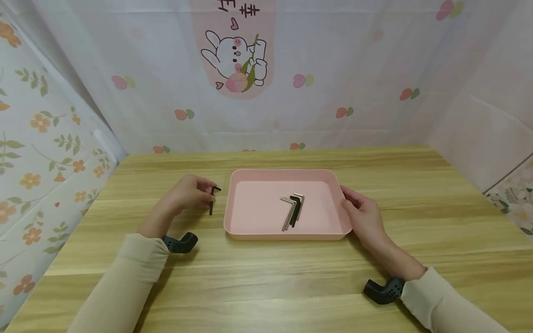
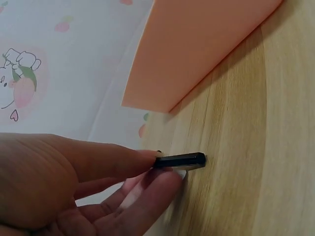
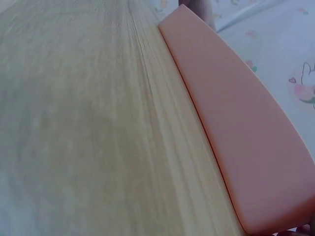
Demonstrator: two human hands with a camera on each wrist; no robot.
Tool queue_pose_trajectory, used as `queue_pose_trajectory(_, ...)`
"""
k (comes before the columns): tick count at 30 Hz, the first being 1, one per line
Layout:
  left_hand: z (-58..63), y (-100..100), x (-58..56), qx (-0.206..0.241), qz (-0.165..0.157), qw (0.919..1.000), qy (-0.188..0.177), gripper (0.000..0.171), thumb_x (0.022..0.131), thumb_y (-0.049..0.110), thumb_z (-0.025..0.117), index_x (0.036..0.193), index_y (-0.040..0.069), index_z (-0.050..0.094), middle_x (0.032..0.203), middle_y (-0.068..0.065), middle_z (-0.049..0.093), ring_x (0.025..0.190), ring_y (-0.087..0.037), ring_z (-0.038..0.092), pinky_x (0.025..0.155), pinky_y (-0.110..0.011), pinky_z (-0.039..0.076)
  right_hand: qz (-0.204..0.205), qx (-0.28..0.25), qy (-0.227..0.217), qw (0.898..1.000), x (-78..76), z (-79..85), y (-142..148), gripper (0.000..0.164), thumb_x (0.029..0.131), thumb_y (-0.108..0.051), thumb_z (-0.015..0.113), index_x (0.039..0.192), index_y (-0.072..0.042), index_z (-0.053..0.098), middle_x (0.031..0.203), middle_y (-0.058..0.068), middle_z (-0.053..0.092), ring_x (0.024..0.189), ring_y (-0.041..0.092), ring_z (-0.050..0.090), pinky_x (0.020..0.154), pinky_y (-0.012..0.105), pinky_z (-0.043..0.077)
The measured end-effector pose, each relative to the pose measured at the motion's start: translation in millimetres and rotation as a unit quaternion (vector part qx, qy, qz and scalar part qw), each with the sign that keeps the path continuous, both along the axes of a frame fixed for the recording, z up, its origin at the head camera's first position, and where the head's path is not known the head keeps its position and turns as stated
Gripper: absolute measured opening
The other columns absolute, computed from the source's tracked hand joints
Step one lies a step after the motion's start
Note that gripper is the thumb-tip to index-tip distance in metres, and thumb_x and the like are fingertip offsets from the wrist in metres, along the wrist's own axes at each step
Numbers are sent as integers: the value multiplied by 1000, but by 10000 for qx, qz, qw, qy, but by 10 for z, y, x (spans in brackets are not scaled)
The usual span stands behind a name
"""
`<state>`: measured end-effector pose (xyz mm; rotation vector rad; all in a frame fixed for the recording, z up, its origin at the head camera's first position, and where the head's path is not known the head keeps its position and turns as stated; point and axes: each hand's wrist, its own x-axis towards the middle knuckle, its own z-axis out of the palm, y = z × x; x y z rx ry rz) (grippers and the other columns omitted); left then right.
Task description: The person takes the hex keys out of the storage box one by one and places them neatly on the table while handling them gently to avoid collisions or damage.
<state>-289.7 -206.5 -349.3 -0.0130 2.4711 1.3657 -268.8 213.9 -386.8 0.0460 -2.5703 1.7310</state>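
Left of the tray (image 1: 246, 208), the left hand (image 1: 187, 193) pinches a black hex key (image 1: 211, 203) between thumb and fingers. In the head view, the key's short arm points toward the tray and its long arm toward the tray's near side. The left wrist view adds the faceted end of the key, but only the tray's outer wall; whether the key touches the table (image 1: 266, 286) cannot be told.

Only the head view shows the tray's interior: right of its centre lies a cluster of silver and black hex keys (image 1: 296, 209), short arms directed toward the tray's left wall.

At the tray's right end, the right hand (image 1: 366, 218) grips the wall. The right wrist view shows the tray's long outer wall and base seated on the table, with the fingers barely visible beside one corner.
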Motion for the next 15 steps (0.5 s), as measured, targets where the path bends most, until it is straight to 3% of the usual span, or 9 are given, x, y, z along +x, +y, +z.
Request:
queue_pose_trajectory(6,43,22,21,-313,142,9994,13,42,95,0,63,135,-10,56,117,-24,65,86,-10,67,80,-32,63,-24,-102,9,9999,-16,-5,-10,45,105,-14,50,148,-4,50,149,17,54,108,-11,55,84,2,48)
queue_pose_trajectory(15,31,96,16,-610,263,9976,180,39,91,-3,63,129,-12,60,103,-16,65,82,-12,63,75,-29,63,-285,-320,-310,9986,-13,10,3,45,103,-19,54,148,-10,53,150,13,55,112,-10,55,86,2,47)
